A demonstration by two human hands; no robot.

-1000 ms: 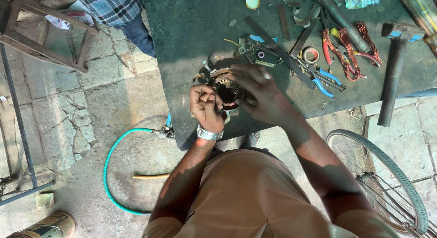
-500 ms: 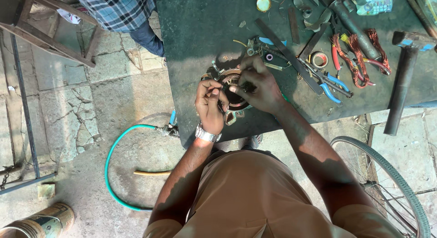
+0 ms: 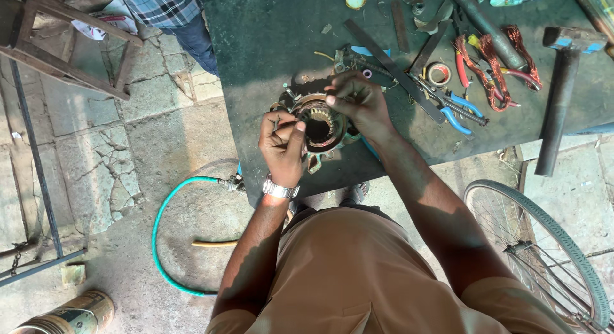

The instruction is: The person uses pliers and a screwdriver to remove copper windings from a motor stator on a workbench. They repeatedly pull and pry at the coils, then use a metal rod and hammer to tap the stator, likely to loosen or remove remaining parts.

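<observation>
Left hand (image 3: 283,144) pinched on something small, too tiny to tell, at the stator (image 3: 318,124) rim; right hand (image 3: 359,102) clamped on its far edge. Best kept steady against the table (image 3: 268,46), wire fed gently.

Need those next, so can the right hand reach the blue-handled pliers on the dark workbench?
Probably yes: the right hand rests on the round metal motor part, and the blue-handled pliers lie uncovered just beyond it on the dark workbench.

Teal hose (image 3: 167,214), blue-handled pliers (image 3: 462,115), plaid blue shirt (image 3: 160,4).
</observation>
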